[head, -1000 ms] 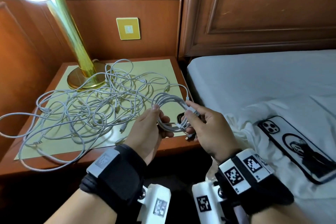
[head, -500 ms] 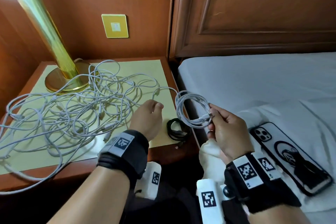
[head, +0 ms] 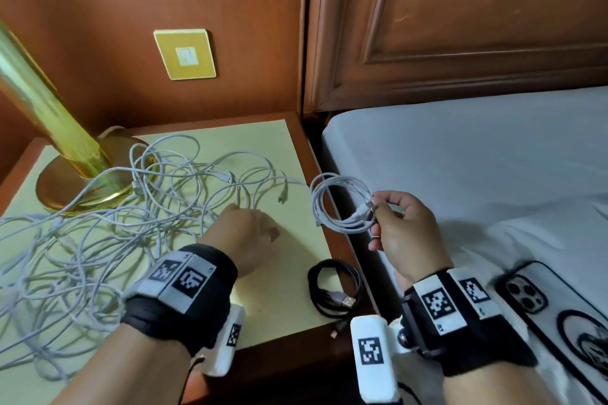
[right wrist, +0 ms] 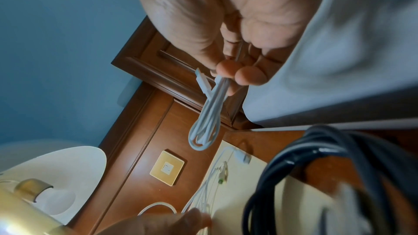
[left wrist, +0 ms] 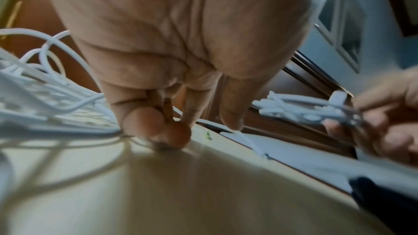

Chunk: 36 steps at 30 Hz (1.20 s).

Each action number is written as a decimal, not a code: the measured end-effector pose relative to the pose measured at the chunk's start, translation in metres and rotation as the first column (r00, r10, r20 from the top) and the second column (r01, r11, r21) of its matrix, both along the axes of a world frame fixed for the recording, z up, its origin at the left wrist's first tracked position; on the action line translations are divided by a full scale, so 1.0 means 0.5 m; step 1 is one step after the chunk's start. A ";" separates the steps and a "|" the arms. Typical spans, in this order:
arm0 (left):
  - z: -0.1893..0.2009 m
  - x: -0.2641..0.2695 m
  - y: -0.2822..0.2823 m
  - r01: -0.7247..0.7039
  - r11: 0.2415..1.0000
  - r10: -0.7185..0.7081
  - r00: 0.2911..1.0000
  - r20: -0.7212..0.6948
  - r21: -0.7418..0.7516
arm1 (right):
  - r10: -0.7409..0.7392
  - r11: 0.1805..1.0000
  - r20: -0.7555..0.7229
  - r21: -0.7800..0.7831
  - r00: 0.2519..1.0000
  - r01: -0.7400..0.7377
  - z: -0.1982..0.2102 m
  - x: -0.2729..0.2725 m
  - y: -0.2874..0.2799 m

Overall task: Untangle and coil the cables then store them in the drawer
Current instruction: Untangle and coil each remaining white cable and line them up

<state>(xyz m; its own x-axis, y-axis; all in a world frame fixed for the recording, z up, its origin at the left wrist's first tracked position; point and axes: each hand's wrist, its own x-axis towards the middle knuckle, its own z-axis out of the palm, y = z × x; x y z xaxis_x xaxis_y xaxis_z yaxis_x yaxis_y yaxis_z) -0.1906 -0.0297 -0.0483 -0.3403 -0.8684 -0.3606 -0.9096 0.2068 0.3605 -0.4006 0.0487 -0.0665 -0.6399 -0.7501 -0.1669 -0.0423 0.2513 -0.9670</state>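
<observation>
A tangle of white cables point(head: 115, 223) point(left wrist: 45, 99) sprawls over the yellow mat point(head: 279, 316) on the wooden nightstand. My left hand point(head: 243, 227) point(left wrist: 167, 131) reaches down at the tangle's right edge, with thumb and fingertips bunched on a strand against the mat. My right hand point(head: 388, 210) point(right wrist: 233, 72) pinches a small coiled white cable point(head: 342, 204) point(left wrist: 294, 108) point(right wrist: 208, 119), held in the air above the gap between nightstand and bed. A coiled black cable point(head: 335, 293) point(right wrist: 316, 158) lies at the nightstand's front right corner. No drawer is in view.
A brass lamp base point(head: 82, 181) stands at the nightstand's back left, with cable loops around it. A yellow wall switch point(head: 185, 54) is on the wood panel behind. The bed point(head: 477, 158) lies to the right, with a phone point(head: 559, 316) on it near my right wrist.
My left hand let go of the white coil and dropped leftward onto the tangle. My right hand carried the coil alone to the right, off the nightstand's edge.
</observation>
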 end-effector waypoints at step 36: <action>0.103 0.076 -0.039 -0.539 0.842 0.224 0.324 -0.919 0.015 | 0.343 0.929 -0.354 0.268 0.870 -0.256 -0.025 0.039 -0.025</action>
<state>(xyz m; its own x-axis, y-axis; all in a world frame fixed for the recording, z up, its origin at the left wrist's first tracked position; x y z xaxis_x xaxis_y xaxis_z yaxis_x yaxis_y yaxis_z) -0.1526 -0.0490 0.0031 0.0772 -0.9844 0.1579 -0.1261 0.1475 0.9810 -0.3811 0.0361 -0.0791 -0.4346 -0.8920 -0.1239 -0.5082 0.3565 -0.7839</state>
